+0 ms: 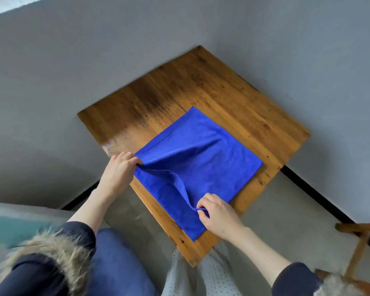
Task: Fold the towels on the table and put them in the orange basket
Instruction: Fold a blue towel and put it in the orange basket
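Fig. legend, near to far. Nearest: my knees w/ dotted trousers and fur-trimmed cuffs, just below the bench's near corner.

R hand: grip narrow, thumb and fingertips pinching the hemmed edge of the blue towel, close to the towel's near corner and by the bench's near-right edge. The pinch takes only the top layer, so that layer lifts as a ridge while the layer under it stays flat on the wood.

L hand: grip closed on the towel's corner at the bench's near-left edge, fingers curled over the cloth. The two grips sit at either end of the same hem; held apart like this they keep it taut, which I judge is the setup for carrying that edge across toward the far side for the next fold.

Towel: on the bench, approx. over its near half, already doubled by the look of the stacked edges; its far corner points toward the bench middle, its right corner nearly reaches the right edge. Creases fan from the L grip, i.e. tension runs from there.

Far half of bench: bare wood w/ a dark stain. Beyond: grey wall. Wooden chair frame off to the right on the floor.

Orange basket: not in view. Stage, est.: mid-fold on this towel; basket step not yet begun.
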